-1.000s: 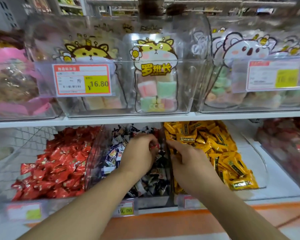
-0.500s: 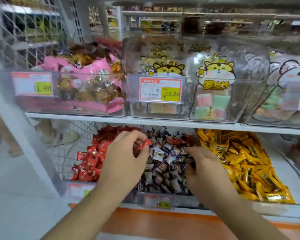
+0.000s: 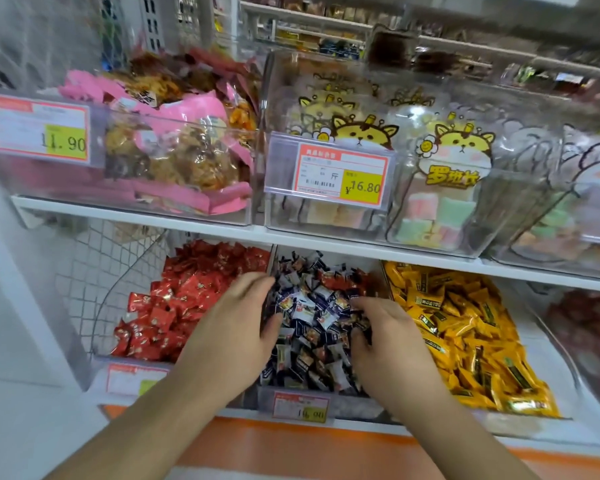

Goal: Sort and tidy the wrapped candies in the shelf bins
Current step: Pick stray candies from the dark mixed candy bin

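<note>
Fingers of both hands reach down into the middle bin of the lower shelf. The left hand (image 3: 238, 320) lies at that bin's left wall with its fingers loosely spread and fairly straight, touching the dark-wrapped candies (image 3: 314, 317); whether it holds one cannot be told. The right hand (image 3: 390, 336) sits at the pile's right side with its fingers curled down into the wrappers, seemingly gathering a few, though the grip itself is hidden.

The candies lie in 3 neighbouring clear bins: red-wrapped candies (image 3: 184, 299) on the left, the dark mix in the middle, yellow-wrapped candies (image 3: 465, 327) on the right. Some red wrappers show among the dark ones near the back of the middle bin, so the step in hand looks like picking out strays. The next move probably calls for pinching a single misplaced piece and carrying it over the divider to its own bin without dragging neighbours along.

Readable writing: a price tag (image 3: 340, 176) on the upper shelf shows ¥16.80 and the character 斤; another price tag (image 3: 39, 131) to the left reads 11.90. The cartoon cat bag (image 3: 452, 161) bears 罗班长. The middle bin's front label (image 3: 302, 405) is too blurred to read surely.
</note>
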A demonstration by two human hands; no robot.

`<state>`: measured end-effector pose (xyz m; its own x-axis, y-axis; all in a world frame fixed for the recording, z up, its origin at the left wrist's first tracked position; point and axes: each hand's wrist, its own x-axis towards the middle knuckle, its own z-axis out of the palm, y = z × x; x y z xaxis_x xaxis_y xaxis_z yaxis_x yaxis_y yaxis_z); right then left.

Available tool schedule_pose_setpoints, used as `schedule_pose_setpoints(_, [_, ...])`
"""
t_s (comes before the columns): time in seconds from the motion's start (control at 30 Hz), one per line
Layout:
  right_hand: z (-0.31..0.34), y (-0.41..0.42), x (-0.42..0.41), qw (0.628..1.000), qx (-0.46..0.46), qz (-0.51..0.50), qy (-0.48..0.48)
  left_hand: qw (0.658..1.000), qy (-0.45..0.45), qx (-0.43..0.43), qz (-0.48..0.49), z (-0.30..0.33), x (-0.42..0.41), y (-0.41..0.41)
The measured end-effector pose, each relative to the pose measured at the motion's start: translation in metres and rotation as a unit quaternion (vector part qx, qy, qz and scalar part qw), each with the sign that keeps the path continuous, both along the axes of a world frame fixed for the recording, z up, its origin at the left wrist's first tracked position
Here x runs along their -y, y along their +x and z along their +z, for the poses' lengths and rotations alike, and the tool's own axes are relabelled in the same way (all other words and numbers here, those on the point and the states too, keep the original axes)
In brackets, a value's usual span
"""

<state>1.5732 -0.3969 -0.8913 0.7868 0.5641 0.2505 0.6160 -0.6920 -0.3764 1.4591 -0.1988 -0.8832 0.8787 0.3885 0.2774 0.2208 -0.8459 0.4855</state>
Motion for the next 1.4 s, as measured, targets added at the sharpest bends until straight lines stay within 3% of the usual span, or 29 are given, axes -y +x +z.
schedule_pose_setpoints(0.43, [-0.001,0.000,0.002,1.000,-0.019,-0.004,0.017,1.000,0.005,0.021,-0.016,-0.012,-0.007,-0.001])
schedule_pose_setpoints(0.6, [0.008,0.008,0.008,0.998,0.001,-0.042,0.042,0.999,0.010,0.036,-0.017,-0.006,-0.007,-0.001])
schedule_pose_setpoints(0.73, [0.018,0.017,0.024,0.993,-0.039,-0.081,0.071,0.997,-0.009,0.062,-0.042,0.008,0.013,0.008])
schedule_pose_setpoints(0.87, [0.017,0.025,0.042,0.985,-0.098,-0.096,0.109,0.995,-0.060,0.049,-0.068,0.008,0.043,0.044])
schedule_pose_setpoints(1.0, [0.010,0.032,0.051,0.977,-0.131,-0.091,0.144,0.996,-0.083,0.019,-0.029,-0.015,0.057,0.104])
schedule_pose_setpoints(1.1, [0.004,0.036,0.054,0.973,-0.141,-0.086,0.161,0.996,-0.081,0.040,-0.005,-0.041,0.050,0.148])
schedule_pose_setpoints(1.27, [0.001,0.042,0.059,0.970,-0.161,-0.063,0.172,0.998,-0.058,-0.031,0.004,-0.065,0.034,0.184])
schedule_pose_setpoints(1.4, [0.000,0.043,0.060,0.967,-0.175,-0.063,0.175,0.998,-0.051,-0.040,0.013,-0.070,0.032,0.188])
